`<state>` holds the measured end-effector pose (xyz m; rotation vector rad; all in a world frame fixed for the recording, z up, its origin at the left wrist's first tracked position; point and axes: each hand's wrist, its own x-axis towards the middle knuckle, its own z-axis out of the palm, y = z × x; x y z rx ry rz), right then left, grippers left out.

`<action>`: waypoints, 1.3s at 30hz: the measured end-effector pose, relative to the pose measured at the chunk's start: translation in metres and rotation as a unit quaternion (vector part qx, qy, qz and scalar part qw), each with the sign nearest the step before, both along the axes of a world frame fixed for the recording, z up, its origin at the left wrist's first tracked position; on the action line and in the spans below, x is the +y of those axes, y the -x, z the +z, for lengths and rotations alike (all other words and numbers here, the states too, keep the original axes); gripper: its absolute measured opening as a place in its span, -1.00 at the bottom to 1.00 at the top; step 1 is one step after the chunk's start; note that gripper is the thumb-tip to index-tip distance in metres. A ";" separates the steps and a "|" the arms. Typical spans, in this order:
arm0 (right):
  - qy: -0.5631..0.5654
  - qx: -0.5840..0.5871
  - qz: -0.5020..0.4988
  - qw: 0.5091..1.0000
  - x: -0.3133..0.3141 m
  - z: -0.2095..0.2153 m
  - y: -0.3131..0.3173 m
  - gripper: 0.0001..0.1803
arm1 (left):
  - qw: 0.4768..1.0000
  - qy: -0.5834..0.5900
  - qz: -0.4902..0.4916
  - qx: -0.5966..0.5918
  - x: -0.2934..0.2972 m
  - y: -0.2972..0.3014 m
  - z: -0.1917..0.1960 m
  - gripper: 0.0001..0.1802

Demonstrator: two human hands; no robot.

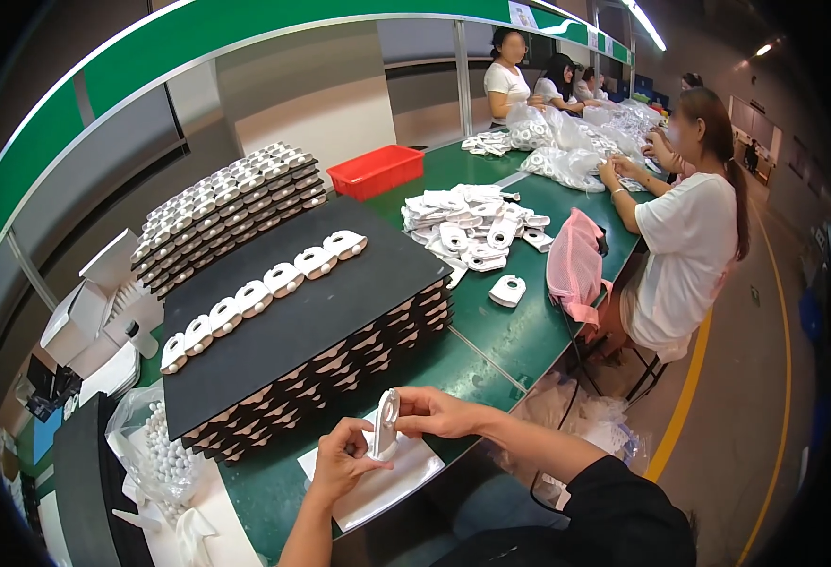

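Observation:
A white plastic part (386, 427) with a rounded end and a hole stands upright between my hands, above a white sheet (377, 503) at the table's near edge. My left hand (344, 461) pinches its lower end between thumb and fingers. From the other side, my right hand (434, 413) grips its upper portion. Just beyond my hands rises a stack of black trays (288, 321) with similar white parts between the layers. A diagonal row of white parts (283, 278) lies on the top tray.
Loose white parts (467, 225) lie heaped on the green table (486, 342), near a red bin (375, 172) and a pink mesh bag (576, 265). To the left are another loaded tray stack (226, 213) and a bag of white balls (165, 454). A co-worker (685, 236) sits at the right.

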<state>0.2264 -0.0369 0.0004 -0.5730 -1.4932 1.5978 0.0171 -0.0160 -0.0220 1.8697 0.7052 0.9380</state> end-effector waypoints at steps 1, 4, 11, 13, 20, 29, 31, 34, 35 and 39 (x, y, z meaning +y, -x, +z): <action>-0.023 -0.007 0.003 1.000 0.002 0.004 -0.003 -0.81 | 1.000 -0.001 0.000 0.001 0.000 -0.002 0.001 -0.41; -0.075 -0.035 -0.030 0.996 0.012 0.018 -0.008 -0.83 | 0.993 0.066 0.029 -0.096 0.003 -0.008 0.014 -0.46; -0.197 -0.033 -0.240 0.950 0.055 0.096 -0.033 -0.76 | 0.878 0.374 0.030 -0.296 0.008 0.012 0.023 -0.87; -0.225 -0.030 -0.315 0.921 0.083 0.108 -0.041 -0.73 | 0.849 0.404 0.021 -0.341 0.012 0.019 0.020 -0.86; -0.190 -0.293 -0.541 0.765 0.197 0.107 -0.089 -0.70 | 0.752 0.511 0.009 -0.417 0.019 0.021 0.016 -0.85; -0.106 -0.419 -0.508 0.745 0.257 0.091 -0.091 -0.82 | 0.752 0.515 0.019 -0.411 0.018 0.017 0.017 -0.83; -0.107 -0.441 -0.482 0.750 0.259 0.092 -0.093 -0.83 | 0.753 0.514 0.027 -0.410 0.017 0.015 0.017 -0.83; -0.115 -0.449 -0.459 0.758 0.255 0.096 -0.096 -0.83 | 0.752 0.514 0.025 -0.412 0.016 0.014 0.020 -0.85; -0.115 -0.461 -0.436 0.764 0.253 0.098 -0.097 -0.83 | 0.752 0.515 0.024 -0.411 0.016 0.013 0.021 -0.85; -0.237 -0.491 -0.427 0.721 0.226 0.110 -0.090 -0.75 | 0.752 0.514 0.031 -0.412 0.017 0.014 0.020 -0.85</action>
